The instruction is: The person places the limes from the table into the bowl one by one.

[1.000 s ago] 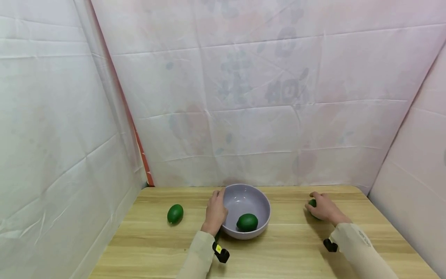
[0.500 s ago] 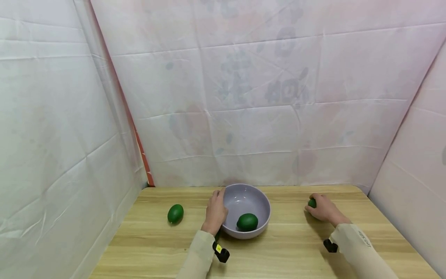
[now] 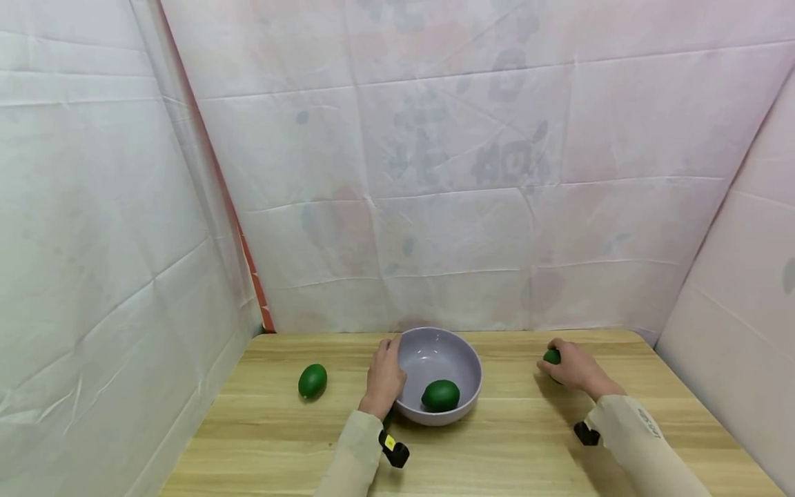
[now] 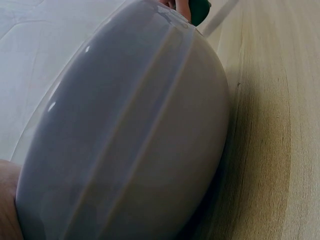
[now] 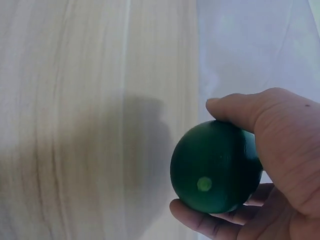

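My left hand [image 3: 384, 378] grips the left rim of a lilac bowl [image 3: 428, 351] on the table; the bowl's outer wall [image 4: 135, 125] fills the left wrist view. One dark green lime [image 3: 441, 395] lies inside the bowl, toward its near side. To the right, my right hand [image 3: 576, 366] holds another lime [image 3: 552, 356]. The right wrist view has this lime [image 5: 215, 167] between the thumb above and the fingers below, its pale stem spot facing the camera. A third lime [image 3: 312, 381] rests on the table left of my left hand.
The wooden table [image 3: 509, 455] carries everything. Pale printed cloth [image 3: 459, 228] hangs behind its far edge, with more cloth along both sides. A black wrist camera [image 3: 395, 452] sticks out from my left sleeve, another from the right sleeve.
My right hand has closed round the lime at the right and moved slightly left and up with it. The left hand and the bowl have stayed in place.
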A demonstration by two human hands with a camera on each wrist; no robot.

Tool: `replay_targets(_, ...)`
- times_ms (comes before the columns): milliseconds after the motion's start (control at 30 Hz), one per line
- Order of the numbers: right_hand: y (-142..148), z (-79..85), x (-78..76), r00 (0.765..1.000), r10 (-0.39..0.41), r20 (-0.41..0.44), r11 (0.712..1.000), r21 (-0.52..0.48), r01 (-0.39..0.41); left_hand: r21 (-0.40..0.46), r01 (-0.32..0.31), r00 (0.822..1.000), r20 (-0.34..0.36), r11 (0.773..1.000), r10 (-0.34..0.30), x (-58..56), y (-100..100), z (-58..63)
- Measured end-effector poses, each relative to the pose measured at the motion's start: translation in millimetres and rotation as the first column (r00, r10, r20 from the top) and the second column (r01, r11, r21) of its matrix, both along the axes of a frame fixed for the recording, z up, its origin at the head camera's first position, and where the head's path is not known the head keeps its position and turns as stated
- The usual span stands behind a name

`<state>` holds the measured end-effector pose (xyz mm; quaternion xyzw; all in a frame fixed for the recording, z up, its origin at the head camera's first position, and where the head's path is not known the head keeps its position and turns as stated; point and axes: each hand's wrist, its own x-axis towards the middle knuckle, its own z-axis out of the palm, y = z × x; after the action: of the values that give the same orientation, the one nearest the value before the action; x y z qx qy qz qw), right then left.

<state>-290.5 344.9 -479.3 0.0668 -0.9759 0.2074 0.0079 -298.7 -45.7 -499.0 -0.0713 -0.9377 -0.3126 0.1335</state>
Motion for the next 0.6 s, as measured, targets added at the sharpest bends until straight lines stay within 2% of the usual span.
replay_targets(133,-5.6,7.5,1.6,1.0,0.006,-0.002,1.0,-0.012,-0.006,0.006,-0.002,1.0,0.004,1.0,0.002,-0.6,0.0,1.2)
replay_targets(300,-12.3,13.7,1.2,0.998,0.036,-0.044,0.999,-0.007,-0.036,0.014,0.0,1.0,0.01,1.0,0.0,0.1,0.1,1.6)
replay_targets(600,-29.7,25.1,-2.2,0.995,0.044,-0.088,0.999,-0.005,-0.045,0.011,0.007,1.0,0.004,1.0,-0.007,-0.4,0.0,-0.3)
